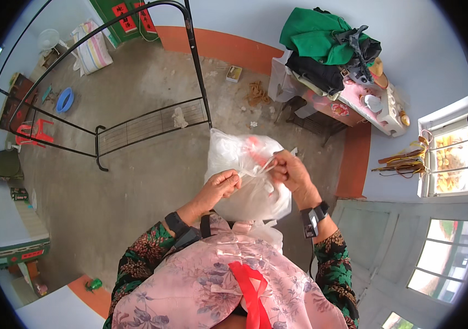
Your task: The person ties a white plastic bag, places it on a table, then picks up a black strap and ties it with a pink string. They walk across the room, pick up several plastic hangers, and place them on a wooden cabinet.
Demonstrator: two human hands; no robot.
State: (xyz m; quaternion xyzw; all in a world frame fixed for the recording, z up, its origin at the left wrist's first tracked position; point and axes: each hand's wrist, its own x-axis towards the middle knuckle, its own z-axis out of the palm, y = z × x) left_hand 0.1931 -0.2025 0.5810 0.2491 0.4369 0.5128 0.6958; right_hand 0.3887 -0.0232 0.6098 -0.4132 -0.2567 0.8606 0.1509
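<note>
I have the left grip (220, 187) clamped on one twisted strip of a thin white plastic bag (256, 204), the right grip (293, 172) pinching another. Bag: crinkly, semi-translucent, bulging, reddish patch, neck gathered; sits just in front of the pink floral cloth apron (190, 282). Beyond: rough grey concrete floor (135, 192), black tubular metal rack (198, 66), wire-grid shelf (146, 129).

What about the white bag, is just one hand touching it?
No, the left hand and the right hand both pinch the white bag at its gathered part.
</note>
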